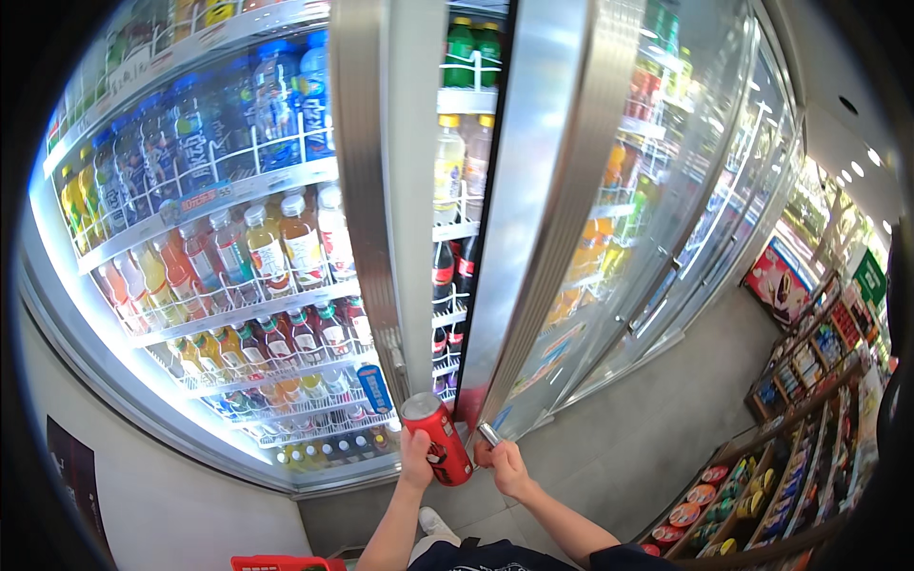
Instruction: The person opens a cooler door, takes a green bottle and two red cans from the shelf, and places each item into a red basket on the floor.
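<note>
My left hand (415, 457) grips a red drink can (451, 448), its silver top facing up and tilted toward the fridge. Fingers of my right hand (502, 464) are wrapped around the metal handle (489, 434) of a glass fridge door (550, 235). That door stands ajar, swung out toward me, and a gap beside its frame shows bottles on the shelves inside. Left of the gap, a second glass door (360, 178) with a metal frame covers racks of bottled drinks (268, 250). The can is just left of the door handle, apart from it.
Low at the left, a red basket (285, 564) sits near my feet. More glass fridge doors (685, 214) run along to the right. Shelves of packaged goods (757, 485) stand on the right side, across the grey tiled floor (685, 385). A white wall panel (178, 457) borders the fridge.
</note>
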`<state>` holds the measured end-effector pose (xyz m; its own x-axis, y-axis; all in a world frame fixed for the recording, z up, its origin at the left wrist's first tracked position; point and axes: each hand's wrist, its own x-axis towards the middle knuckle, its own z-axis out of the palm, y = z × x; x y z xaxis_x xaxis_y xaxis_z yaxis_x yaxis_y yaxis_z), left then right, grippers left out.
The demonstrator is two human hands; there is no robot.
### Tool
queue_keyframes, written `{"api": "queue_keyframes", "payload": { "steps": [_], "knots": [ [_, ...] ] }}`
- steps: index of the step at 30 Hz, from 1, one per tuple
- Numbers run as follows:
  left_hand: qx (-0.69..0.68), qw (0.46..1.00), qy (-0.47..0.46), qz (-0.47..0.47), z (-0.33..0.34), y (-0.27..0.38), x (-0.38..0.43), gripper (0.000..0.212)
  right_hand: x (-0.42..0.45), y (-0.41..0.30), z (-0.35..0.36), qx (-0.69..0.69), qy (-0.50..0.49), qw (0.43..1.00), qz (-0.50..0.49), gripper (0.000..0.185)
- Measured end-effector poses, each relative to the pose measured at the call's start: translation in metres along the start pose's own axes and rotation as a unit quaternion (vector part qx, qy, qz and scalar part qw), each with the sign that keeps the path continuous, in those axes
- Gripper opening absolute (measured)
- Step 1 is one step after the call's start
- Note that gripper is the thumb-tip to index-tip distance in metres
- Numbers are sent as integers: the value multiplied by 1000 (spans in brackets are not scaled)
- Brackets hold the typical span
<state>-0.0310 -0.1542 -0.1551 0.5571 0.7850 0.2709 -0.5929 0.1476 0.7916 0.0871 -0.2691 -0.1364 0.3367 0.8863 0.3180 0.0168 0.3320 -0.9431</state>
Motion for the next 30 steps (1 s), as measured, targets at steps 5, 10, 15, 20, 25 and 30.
{"api": "queue_keyframes", "payload": {
  "steps": [5,10,15,20,25,30],
  "knots": [
    [-14,999,20,36,-9,15,22,66,36,12,13,-46,40,998,32,49],
    [30,999,14,36,-20,48,28,71,72,19,28,-69,91,993,-3,40],
    [56,995,79,5,-33,56,21,63,100,33,29,-116,102,987,-34,32],
    [61,990,124,32,-41,50,4,65,112,33,25,-82,89,993,-5,23],
    [179,962,182,99,-38,43,-10,53,120,35,21,-22,28,999,3,18],
    [223,929,271,121,-9,48,-36,46,99,34,14,-100,68,967,-224,25]
  ]
}}
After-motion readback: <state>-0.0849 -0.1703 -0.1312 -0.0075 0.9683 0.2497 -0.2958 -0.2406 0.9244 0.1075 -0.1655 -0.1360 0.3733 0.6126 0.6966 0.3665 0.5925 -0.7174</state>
